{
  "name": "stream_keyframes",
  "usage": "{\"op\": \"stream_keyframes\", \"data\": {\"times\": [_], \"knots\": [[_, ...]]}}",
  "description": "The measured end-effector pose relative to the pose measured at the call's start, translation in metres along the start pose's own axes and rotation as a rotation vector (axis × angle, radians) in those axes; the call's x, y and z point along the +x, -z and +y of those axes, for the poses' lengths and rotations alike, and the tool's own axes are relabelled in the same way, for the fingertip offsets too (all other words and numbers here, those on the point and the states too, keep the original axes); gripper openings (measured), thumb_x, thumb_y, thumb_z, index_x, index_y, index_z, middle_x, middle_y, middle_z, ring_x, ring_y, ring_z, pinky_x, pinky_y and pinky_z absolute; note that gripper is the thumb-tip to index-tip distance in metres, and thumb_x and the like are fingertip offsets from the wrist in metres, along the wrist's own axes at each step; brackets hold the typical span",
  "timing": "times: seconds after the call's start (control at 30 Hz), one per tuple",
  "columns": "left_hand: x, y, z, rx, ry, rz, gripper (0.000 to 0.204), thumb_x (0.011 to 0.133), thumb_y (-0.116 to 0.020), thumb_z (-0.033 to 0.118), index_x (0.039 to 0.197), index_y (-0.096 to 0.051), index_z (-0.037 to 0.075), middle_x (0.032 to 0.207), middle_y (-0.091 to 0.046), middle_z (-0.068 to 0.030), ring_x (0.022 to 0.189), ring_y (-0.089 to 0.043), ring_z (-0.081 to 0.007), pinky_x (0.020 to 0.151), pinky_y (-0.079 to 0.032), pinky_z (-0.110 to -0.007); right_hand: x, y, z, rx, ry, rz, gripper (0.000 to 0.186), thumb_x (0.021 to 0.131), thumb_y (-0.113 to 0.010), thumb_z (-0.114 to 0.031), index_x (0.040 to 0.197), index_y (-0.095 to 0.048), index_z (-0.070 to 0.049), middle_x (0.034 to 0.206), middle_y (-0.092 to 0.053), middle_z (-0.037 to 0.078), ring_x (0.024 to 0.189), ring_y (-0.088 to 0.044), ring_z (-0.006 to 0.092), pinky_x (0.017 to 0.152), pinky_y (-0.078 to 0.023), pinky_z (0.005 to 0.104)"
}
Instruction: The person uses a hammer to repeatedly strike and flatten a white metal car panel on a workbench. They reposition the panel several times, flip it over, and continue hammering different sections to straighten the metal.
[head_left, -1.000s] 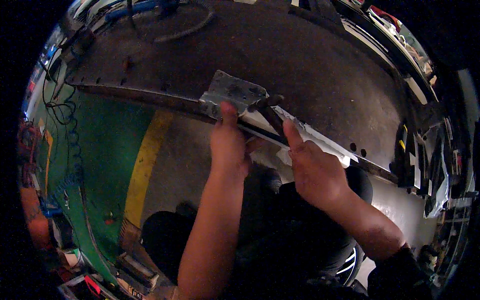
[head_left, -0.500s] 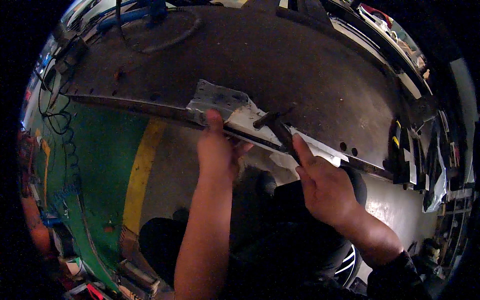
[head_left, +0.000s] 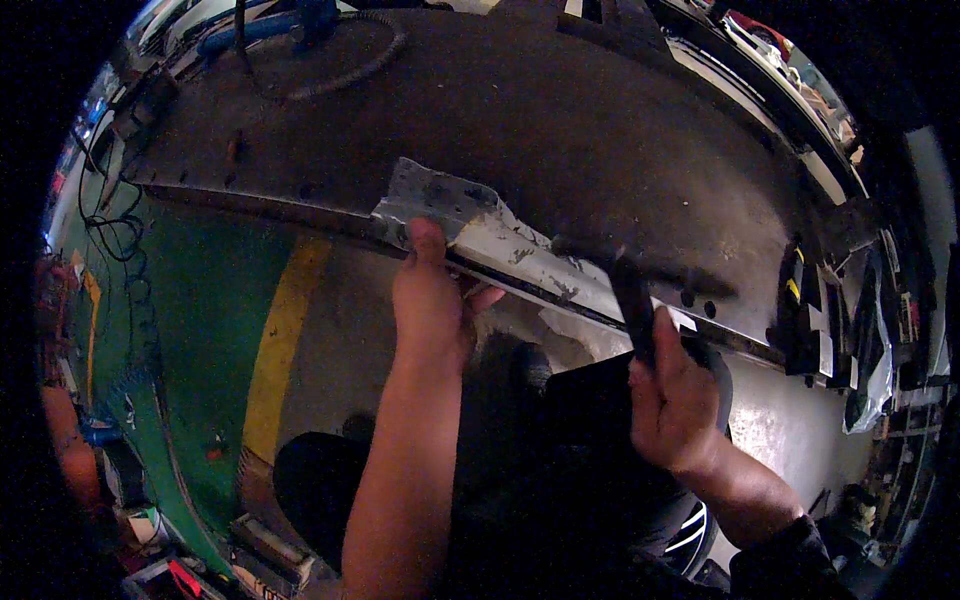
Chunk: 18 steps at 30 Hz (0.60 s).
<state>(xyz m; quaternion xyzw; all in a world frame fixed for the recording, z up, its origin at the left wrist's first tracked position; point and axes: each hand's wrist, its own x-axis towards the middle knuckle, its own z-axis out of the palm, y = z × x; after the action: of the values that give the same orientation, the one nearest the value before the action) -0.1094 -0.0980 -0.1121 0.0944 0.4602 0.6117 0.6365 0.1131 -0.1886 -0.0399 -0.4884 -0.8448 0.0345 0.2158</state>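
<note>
A long bent sheet-metal panel (head_left: 525, 258), white with worn dark patches and a bare grey flap at its left end, lies along the front edge of the dark metal workbench (head_left: 480, 110). My left hand (head_left: 432, 300) grips its near edge, thumb on top and fingers underneath. In my right hand (head_left: 680, 405) is a hammer (head_left: 634, 305), held by its dark handle. Its head is smeared by motion above the right part of the panel, so I cannot tell whether they touch.
A ribbed hose (head_left: 385, 60) curves across the bench's far left. Black coiled cable (head_left: 125, 235) hangs off the left end. At the right end stand dark upright parts and a clear plastic bag (head_left: 873, 365). Below are a green floor (head_left: 220, 330) and a yellow stripe (head_left: 285, 340).
My right hand and the hammer have moved right along the panel, with the hammer now swung more upright and blurred. The left hand keeps its grip in nearly the same place.
</note>
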Motion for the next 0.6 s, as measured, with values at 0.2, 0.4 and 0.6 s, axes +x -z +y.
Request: {"op": "stream_keyframes", "data": {"times": [0.2,0.4,0.6], "knots": [[0.0,-0.003,-0.005,-0.02,-0.021,-0.025,0.056,0.099,-0.044,0.051,0.126,-0.048,0.002,0.114,-0.062,-0.0137,0.097,-0.066,-0.0253,0.061,-0.06,-0.032,-0.009,-0.042,0.013,-0.011,-0.104,-0.148,0.057,0.087,-0.058,-0.003,0.14,-0.04,0.002,0.096,-0.064,0.025,0.075,-0.065,0.0422,0.066,-0.055,0.0418],[0.002,0.003,0.003,-0.008,-0.022,-0.014,0.053,0.1,-0.044,0.048,0.125,-0.049,0.002,0.111,-0.063,-0.0125,0.092,-0.068,-0.0246,0.06,-0.06,-0.032,0.006,-0.022,-0.01,0.007,-0.028,-0.045,0.061,0.088,-0.057,-0.002,0.145,-0.035,-0.002,0.1,-0.064,0.024,0.074,-0.065,0.041,0.062,-0.053,0.041],[0.002,0.0,0.001,-0.026,-0.049,-0.067,0.05,0.101,-0.043,0.046,0.124,-0.05,0.001,0.109,-0.064,-0.0113,0.092,-0.067,-0.0237,0.058,-0.059,-0.031,0.009,-0.042,0.001,-0.04,-0.093,-0.125,0.059,0.089,-0.057,-0.003,0.145,-0.037,-0.005,0.106,-0.064,0.025,0.082,-0.065,0.0415,0.065,-0.055,0.0411]]}}
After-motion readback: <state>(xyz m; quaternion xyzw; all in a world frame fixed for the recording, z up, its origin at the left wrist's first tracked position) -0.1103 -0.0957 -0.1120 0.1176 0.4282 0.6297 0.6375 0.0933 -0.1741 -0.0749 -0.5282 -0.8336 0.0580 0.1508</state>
